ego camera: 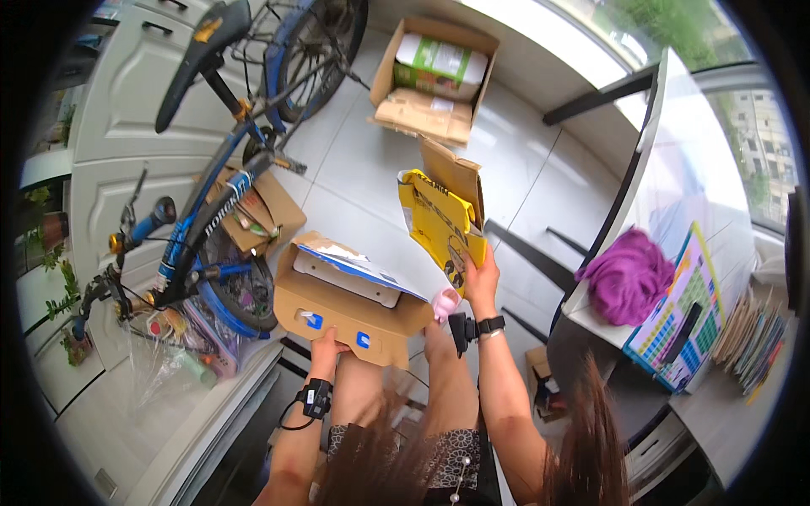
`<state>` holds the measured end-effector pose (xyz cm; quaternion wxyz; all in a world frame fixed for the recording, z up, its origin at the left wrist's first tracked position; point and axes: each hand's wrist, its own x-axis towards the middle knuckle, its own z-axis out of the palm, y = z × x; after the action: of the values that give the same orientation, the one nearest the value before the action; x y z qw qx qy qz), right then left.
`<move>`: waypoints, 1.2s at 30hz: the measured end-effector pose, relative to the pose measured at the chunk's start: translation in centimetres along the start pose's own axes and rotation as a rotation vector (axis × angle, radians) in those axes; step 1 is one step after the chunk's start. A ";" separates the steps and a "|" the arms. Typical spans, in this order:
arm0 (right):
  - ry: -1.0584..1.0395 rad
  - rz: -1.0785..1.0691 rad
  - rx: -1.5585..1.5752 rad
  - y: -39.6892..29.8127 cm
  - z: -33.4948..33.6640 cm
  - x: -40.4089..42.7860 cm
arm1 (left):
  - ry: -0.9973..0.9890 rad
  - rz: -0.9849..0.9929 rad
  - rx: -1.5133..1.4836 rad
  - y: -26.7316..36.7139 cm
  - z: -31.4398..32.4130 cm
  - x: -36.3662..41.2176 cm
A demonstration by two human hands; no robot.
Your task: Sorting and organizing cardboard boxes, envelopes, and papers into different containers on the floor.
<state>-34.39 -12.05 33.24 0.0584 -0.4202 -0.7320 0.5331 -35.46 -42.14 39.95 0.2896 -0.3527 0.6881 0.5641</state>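
My left hand [327, 349] grips the lower flap of an open cardboard box [354, 310], its thumb on the flap near two blue-edged cutouts. Something white lies inside that box, and its raised blue-and-white side is torn. In my right hand [482, 278] is a flattened yellow printed package [440, 221], held by its lower corner. A folded piece of brown cardboard [452, 177] stands right behind the package; whether my right hand holds it too is hidden. Both wrists wear black straps with small devices.
A blue and black bicycle [215, 215] stands at left, with a cardboard box [272, 212] beside it. Farther ahead on the tiles, an open carton [471, 120] holds a green-and-white package [440, 66]. At right, a white table [683, 145] bears purple cloth [629, 276] and a colourful chart board [680, 316].
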 end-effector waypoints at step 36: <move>-0.016 -0.384 -0.451 -23.8 6.6 19.1 | -0.268 -0.118 -0.114 24.4 18.6 14.9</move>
<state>-63.31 -5.86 43.29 0.0575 -0.2724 -0.8985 0.3395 -63.95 -23.48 38.35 0.3910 -0.3301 0.5883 0.6262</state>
